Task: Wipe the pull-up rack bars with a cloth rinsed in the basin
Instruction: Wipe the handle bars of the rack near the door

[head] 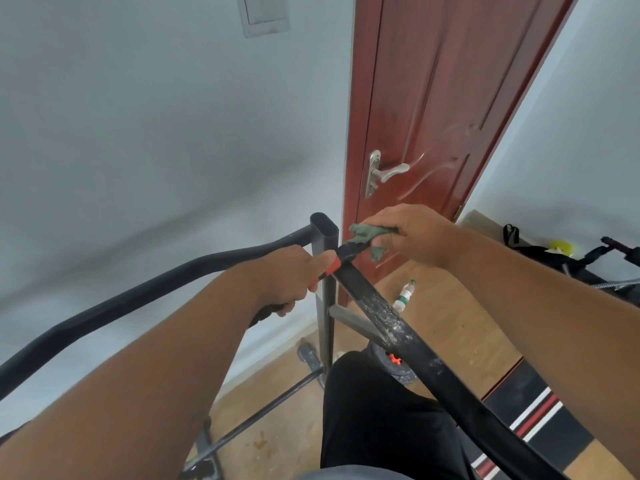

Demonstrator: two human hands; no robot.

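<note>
So the big white wall [138, 133] fills most of the view, with a red-brown door [433, 98] to the right of it and a silver door handle [388, 173] on that. The black pull-up rack [323, 271] stands right in front of the wall, its upright post open at the top, one curved bar [138, 289] sweeping off to the left and another scuffed bar [398, 330] running down toward the lower right. Left hand [287, 275] has its grip curled round the curved bar beside the post, thumb on an orange collar [332, 266]. Right hand [412, 233] pinches a crumpled green cloth [370, 235] against the top end of the scuffed bar. Down on the wooden floor [450, 323], a plastic bottle [405, 294] lies near the door
</note>
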